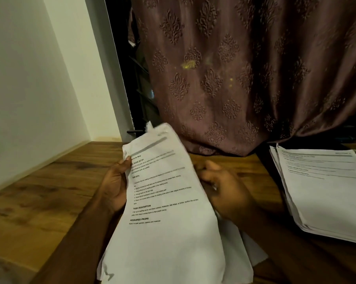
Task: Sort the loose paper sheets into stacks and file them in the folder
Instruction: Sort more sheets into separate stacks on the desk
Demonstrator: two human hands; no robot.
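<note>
The left hand (115,181) holds a sheaf (164,212) of printed sheets up over the surface (40,201), thumb pinched over its left edge and the other fingers behind it, out of sight. The right hand (224,187) sits just beside the sheaf's right edge, fingers loosely curled; it is blurred, so whether it touches the paper or holds anything cannot be told, though it looks free. A sorted stack (326,191) lies well to the right, its sheets a little fanned at the near edge. No folder is in view.

The step seems to be reading the top sheet and passing it to its stack. To do it well, peel only the top sheet at the free right edge, keep the thumb firm so the rest do not slide, and lay the sheet square on the stack, tapping the edges flush.

Room: the wall (29,78) closes the left side, and the curtain (234,78) drapes onto the surface behind. Bare wood lies to the left of the sheaf for a second stack. The stack on the right runs out of the frame.
</note>
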